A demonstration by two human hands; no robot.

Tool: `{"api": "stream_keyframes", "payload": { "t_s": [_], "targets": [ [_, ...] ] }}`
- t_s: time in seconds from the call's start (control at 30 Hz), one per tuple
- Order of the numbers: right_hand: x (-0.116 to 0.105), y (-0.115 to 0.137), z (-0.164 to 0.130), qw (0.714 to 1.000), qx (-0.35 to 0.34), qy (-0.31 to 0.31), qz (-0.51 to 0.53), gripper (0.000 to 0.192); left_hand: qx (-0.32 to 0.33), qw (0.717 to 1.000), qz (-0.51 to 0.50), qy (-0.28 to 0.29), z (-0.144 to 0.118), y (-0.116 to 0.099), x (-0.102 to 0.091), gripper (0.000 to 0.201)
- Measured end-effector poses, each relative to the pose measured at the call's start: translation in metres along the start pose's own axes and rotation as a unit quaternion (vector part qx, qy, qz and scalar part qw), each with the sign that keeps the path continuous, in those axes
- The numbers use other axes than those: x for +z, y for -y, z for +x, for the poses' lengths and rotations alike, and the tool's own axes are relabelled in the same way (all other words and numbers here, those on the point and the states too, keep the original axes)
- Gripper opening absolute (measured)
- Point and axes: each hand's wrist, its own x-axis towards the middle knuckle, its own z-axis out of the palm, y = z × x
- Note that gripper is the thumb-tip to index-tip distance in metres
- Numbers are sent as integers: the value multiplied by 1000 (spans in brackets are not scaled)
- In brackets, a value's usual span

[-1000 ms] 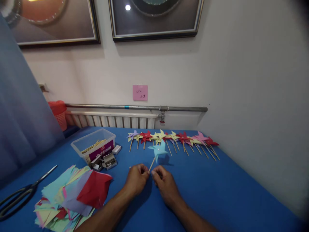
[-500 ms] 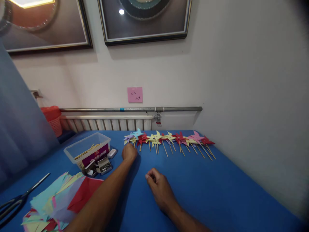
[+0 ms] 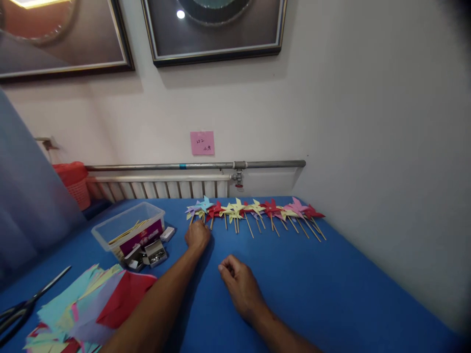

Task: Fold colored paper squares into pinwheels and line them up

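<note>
At the left end of a row of paper pinwheels (image 3: 271, 208), my left hand (image 3: 197, 235) is closed at the stick of a light blue pinwheel (image 3: 204, 204). Its fingers are mostly hidden behind the back of the hand. A purple pinwheel (image 3: 192, 210) lies just beside the blue one. The row holds red, yellow and pink pinwheels too, their sticks pointing toward me. Nearer to me, my right hand (image 3: 241, 287) rests on the blue tabletop (image 3: 316, 289) with its fingers loosely curled. Nothing shows in it.
Left of my arm stands a clear plastic box (image 3: 128, 228) of thin sticks. Small open boxes (image 3: 155, 253) with metal pieces and a small white box (image 3: 168, 234) lie near it. Coloured paper sheets (image 3: 88, 304) and scissors (image 3: 33, 301) are at lower left. A wall borders the right.
The view has shifted slightly, so the table things appear a little further left. My left hand is slightly further right relative to the pinwheels. My right hand stays curled in about the same place.
</note>
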Motion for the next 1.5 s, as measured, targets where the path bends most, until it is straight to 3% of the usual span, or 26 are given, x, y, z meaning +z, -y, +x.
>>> {"api": "stream_keyframes", "payload": {
  "t_s": [0.23, 0.37, 0.67, 0.87, 1.03, 1.2, 1.3, 1.4, 1.5],
  "targets": [
    [0, -3, 2, 1000, -21, -15, -10, 25, 151, 983, 46, 93, -79, 16, -13, 19],
    [0, -3, 1, 999, -23, -14, -21, 29, 243, 958, 103, 114, -117, 24, -16, 30],
    [1, 0, -1, 1000, -5, -11, 3, 28, 275, 945, 132, 116, -115, 33, -23, 33],
    [1, -6, 2, 1000, 2, 2, -9, 30, 259, 948, 155, 97, -109, 37, -30, 29],
    [0, -2, 2, 999, 3, 10, -32, 30, 225, 957, 170, 72, -108, 47, -60, 30],
    [0, 1, 1, 999, 11, 13, -39, 31, 84, 980, 162, -75, -129, 102, -101, 24],
    [0, 2, 2, 999, 8, 12, -47, 31, -1, 965, 217, -148, -144, 139, -116, 26],
    [0, 3, 2, 999, 7, 11, -48, 31, -15, 958, 257, -130, -150, 158, -120, 29],
    [0, 4, 1, 999, 11, 9, -46, 31, -21, 965, 244, -93, -149, 162, -116, 28]
  ]
}}
